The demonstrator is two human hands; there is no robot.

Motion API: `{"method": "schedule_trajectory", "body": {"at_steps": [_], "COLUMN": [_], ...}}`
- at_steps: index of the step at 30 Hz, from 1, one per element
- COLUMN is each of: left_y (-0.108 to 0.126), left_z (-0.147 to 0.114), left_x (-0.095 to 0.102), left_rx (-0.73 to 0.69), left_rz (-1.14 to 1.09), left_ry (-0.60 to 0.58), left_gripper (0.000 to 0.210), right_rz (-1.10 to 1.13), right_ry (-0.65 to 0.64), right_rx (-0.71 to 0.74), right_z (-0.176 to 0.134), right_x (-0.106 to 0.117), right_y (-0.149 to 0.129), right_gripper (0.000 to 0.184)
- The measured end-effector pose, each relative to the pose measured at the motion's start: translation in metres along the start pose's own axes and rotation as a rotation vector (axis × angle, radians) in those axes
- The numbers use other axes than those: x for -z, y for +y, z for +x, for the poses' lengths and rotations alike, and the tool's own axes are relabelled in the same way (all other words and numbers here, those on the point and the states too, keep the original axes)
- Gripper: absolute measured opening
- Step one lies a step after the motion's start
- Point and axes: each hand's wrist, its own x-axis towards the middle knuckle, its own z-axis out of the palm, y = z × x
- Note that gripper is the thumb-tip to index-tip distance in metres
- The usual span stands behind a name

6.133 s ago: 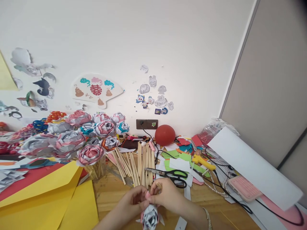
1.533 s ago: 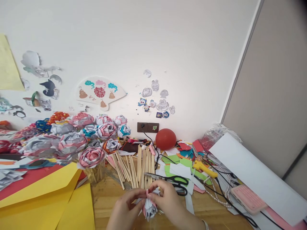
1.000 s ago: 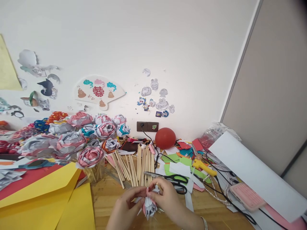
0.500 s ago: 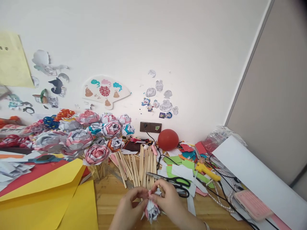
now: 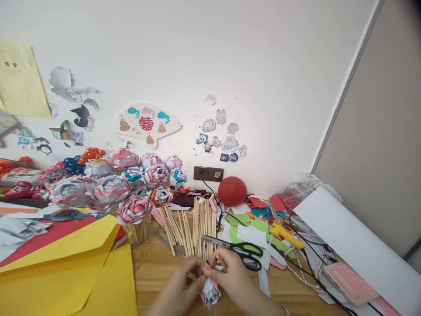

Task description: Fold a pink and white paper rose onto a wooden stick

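A pink-and-white folded paper flower (image 5: 211, 293) hangs head-down between my hands, low in the middle of the head view. My left hand (image 5: 184, 281) has thumb and fingers closed at the flower's left side, by a pink paper petal (image 5: 206, 268). On the other side, my right hand (image 5: 232, 274) pinches the same pink petal near the flower's base. A thin wooden stick (image 5: 221, 261) shows between the right fingers. Black-handled scissors (image 5: 243, 251) lie just beyond my right hand. Many loose wooden sticks (image 5: 205, 224) are spread out ahead of both hands.
Finished paper flowers (image 5: 134, 210) crowd the left, behind a yellow envelope (image 5: 55, 263). To the right are coloured paper scraps (image 5: 251, 235), a yellow glue gun (image 5: 286, 235) with cables, a pink box-like object (image 5: 350, 283) and a white sheet (image 5: 355, 245). A red balloon (image 5: 232, 191) rests by the wall.
The view has shifted slightly, so the scene sits a little further right. My fingers stay at the flower's base, and the pink petal now shows more between them.
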Motion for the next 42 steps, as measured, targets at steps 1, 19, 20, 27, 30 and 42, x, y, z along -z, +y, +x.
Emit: {"method": "schedule_trajectory", "body": {"at_steps": [1, 19, 20, 27, 30, 42], "left_y": [0.0, 0.001, 0.004, 0.012, 0.01, -0.003], "left_z": [0.0, 0.0, -0.002, -0.01, -0.008, 0.0], "left_x": [0.002, 0.008, 0.007, 0.004, 0.007, 0.008], "left_rx": [-0.014, 0.087, 0.062, -0.186, -0.219, -0.073], "left_rz": [0.021, 0.201, 0.242, 0.596, 0.589, 0.235], "left_ry": [-0.012, -0.06, -0.055, -0.012, -0.044, -0.009], "left_gripper": [0.015, 0.018, 0.017, 0.018, 0.017, 0.01], "right_rz": [0.015, -0.201, -0.252, -0.443, -0.455, -0.355], "right_ry": [-0.013, -0.15, -0.168, -0.242, -0.248, -0.185], "right_rx": [0.002, -0.055, -0.02, 0.211, 0.243, 0.199], "right_z": [0.0, -0.002, -0.001, -0.003, -0.004, 0.0], "right_x": [0.001, 0.009, 0.011, 0.021, 0.02, 0.017], "right_y": [0.0, -0.004, -0.006, -0.015, -0.016, -0.009], "right_gripper": [0.012, 0.009, 0.007, 0.009, 0.006, 0.013]}}
